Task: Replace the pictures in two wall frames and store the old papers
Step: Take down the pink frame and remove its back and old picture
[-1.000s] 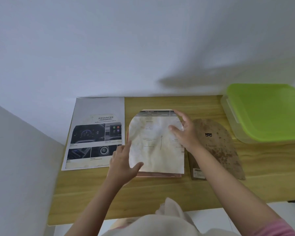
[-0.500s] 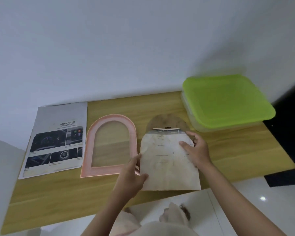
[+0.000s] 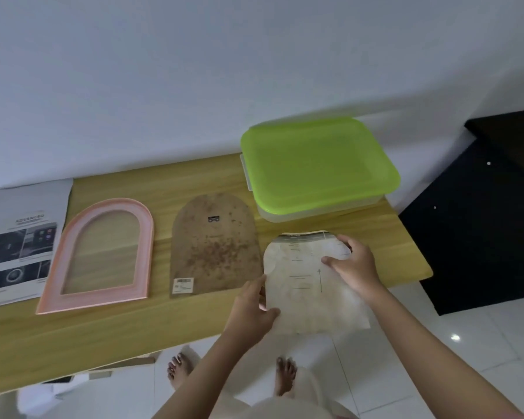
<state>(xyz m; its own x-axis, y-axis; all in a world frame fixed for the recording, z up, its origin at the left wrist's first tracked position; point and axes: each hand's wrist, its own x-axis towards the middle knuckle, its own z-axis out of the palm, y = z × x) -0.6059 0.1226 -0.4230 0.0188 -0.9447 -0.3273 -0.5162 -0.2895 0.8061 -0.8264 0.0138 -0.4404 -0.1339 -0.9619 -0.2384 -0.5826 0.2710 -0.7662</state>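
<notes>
While one frame (image 3: 99, 255), one backing board (image 3: 214, 244), one printed sheet (image 3: 18, 246) and one lidded box (image 3: 318, 167) lie on the table (image 3: 164, 322), your left hand (image 3: 251, 309) and right hand (image 3: 353, 264) pinch one stained paper (image 3: 306, 285) at the near right edge.

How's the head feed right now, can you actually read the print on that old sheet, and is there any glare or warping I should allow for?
Head view: dim, flat light; the old paper held by the left hand and right hand shows faint lines, its text too soft to read. Wide-angle bend curves the table edge. Small glare spots sit on the floor tiles; the green lid shows no hard reflection.
</notes>
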